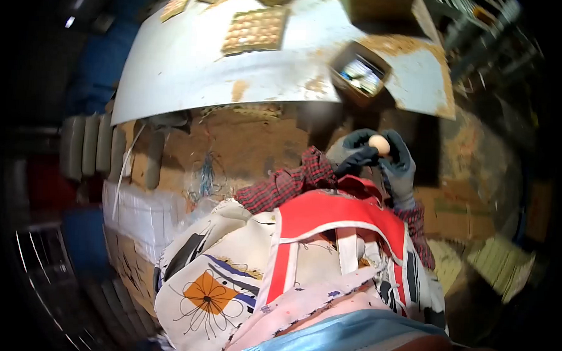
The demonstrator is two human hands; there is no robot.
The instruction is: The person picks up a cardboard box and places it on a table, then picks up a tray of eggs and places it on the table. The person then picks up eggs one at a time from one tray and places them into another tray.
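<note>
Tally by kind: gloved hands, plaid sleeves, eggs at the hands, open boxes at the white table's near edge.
Left hand and right hand, gloved: 2
Left sleeve and right sleeve, plaid: 2
Egg: 1
Open box: 1
Total: 6

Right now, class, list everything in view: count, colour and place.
egg: one, pale, right of centre
table: one, white, ahead
egg trays: at least two, brown, table's far side
open box: one, brown, table's right
large box: one, dark, beyond open box
strands: one bunch, blue, left of centre
pads: several, grey, far left
mask: one, light blue, bottom edge
apron: one, red and white, bottom centre
left hand: one, grey-gloved, at egg
right hand: one, grey-gloved, at egg
</note>
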